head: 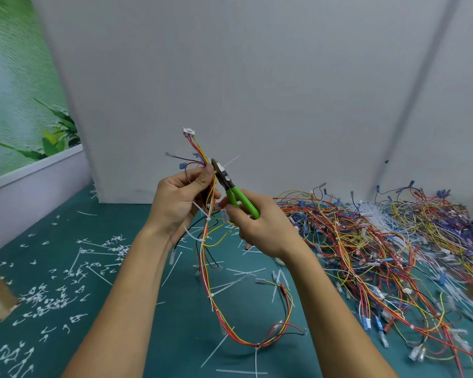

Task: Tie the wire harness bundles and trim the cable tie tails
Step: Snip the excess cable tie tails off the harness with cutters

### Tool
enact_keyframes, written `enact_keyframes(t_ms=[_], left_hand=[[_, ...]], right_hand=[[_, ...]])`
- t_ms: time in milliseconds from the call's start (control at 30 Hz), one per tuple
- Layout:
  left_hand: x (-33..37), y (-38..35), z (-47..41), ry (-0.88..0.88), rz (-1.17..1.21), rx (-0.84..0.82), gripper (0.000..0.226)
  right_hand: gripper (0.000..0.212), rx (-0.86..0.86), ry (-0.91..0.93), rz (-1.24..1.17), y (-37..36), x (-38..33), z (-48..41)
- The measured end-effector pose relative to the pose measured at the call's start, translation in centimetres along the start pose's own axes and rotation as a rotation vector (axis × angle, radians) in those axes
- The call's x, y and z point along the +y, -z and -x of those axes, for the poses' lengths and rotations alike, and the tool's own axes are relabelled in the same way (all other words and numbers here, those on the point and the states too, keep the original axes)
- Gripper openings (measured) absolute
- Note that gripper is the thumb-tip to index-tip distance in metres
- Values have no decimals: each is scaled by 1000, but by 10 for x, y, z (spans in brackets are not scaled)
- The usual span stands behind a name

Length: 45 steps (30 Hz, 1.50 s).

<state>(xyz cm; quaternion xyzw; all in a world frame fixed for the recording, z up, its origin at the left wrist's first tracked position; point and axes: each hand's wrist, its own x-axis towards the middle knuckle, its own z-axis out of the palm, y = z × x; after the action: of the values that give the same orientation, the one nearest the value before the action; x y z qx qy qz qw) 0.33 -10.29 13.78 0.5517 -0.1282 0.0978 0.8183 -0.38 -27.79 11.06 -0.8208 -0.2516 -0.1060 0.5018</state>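
Up close, the left hand curls its fingers round the wire harness, which hangs down to the green surface. Just beside it, the right hand grips green-handled cutters, jaws at a white cable tie tail.
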Motion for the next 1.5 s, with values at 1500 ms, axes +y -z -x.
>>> enact_keyframes(t_ms=[1500], left_hand=[[1,0,1,-49,4,-37,16]], right_hand=[[14,-11,73,-39,-8,3,1]])
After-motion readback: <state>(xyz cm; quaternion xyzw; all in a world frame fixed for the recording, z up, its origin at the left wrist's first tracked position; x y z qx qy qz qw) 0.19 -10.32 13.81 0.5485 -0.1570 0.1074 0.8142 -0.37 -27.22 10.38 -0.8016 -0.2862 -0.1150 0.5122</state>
